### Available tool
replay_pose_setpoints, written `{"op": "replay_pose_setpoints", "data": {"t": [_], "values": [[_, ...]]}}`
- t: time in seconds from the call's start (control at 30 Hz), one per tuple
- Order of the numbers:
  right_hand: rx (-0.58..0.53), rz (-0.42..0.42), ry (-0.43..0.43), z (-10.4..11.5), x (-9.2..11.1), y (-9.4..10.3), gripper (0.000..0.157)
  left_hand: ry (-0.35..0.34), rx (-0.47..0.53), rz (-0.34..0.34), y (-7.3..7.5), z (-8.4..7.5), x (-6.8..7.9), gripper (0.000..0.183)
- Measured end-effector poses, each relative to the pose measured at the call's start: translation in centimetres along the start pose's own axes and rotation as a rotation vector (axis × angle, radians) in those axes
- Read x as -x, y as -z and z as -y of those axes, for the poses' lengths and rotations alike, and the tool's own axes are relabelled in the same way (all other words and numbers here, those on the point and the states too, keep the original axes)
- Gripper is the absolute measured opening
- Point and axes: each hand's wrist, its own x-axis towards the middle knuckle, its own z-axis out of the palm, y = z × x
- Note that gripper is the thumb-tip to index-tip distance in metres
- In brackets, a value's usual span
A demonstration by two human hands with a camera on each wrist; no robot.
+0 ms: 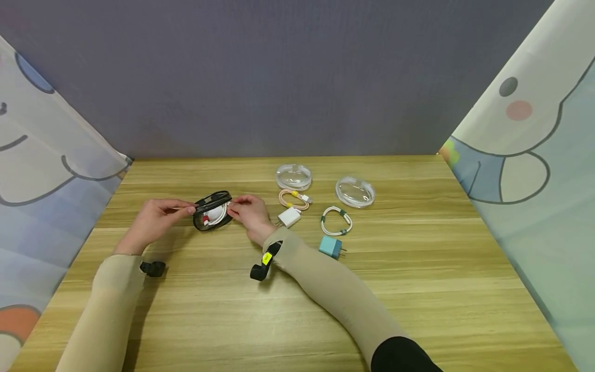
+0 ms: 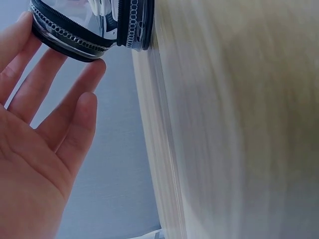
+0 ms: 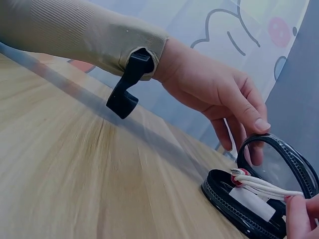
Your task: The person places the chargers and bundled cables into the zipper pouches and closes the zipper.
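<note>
My left hand (image 1: 151,222) holds up the lid of a round, clear zip case with black edging (image 3: 219,191), thumb on one side and fingers on the other. The case stands unzipped on the left part of the table. A coiled white cable (image 3: 266,187) with a red tie lies across its opening, over a white block (image 3: 253,203), whose kind I cannot tell. At the case's right side my right hand (image 1: 251,213) pinches the cable; only its fingertips show in the right wrist view. The left wrist view has the case's black zip (image 2: 70,35) against the left fingers.
Two clear round cases with white edging, one (image 1: 294,177) behind the other cables and one (image 1: 355,192) farther right, stand on the wooden table (image 1: 209,310). Nearby lie an orange cable (image 1: 294,199), a white charger (image 1: 290,217), a white cable with green ties (image 1: 336,221) and a teal charger (image 1: 330,247).
</note>
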Motion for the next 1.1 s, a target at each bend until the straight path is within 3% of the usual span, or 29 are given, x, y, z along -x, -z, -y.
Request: {"op": "replay_pose_setpoints", "data": {"t": [0.27, 0.4, 0.73, 1.1], "values": [[-0.088, -0.028, -0.057, -0.03, 0.07, -0.19, 0.013, -0.009, 0.01, -0.013, -0.24, 0.12, -0.01, 0.023], [-0.102, -0.027, -0.026, -0.2, -0.05, -0.35, 0.016, -0.012, 0.01, -0.025, -0.3, 0.21, -0.03, 0.022], [0.177, -0.043, 0.11, -0.71, -0.5, -0.08, 0.015, -0.044, 0.023, -0.016, -0.6, 0.32, -0.13, 0.018], [0.227, -0.015, 0.093, -0.37, -0.67, 0.33, 0.014, -0.035, 0.02, 0.004, -0.57, 0.1, -0.12, 0.016]]}}
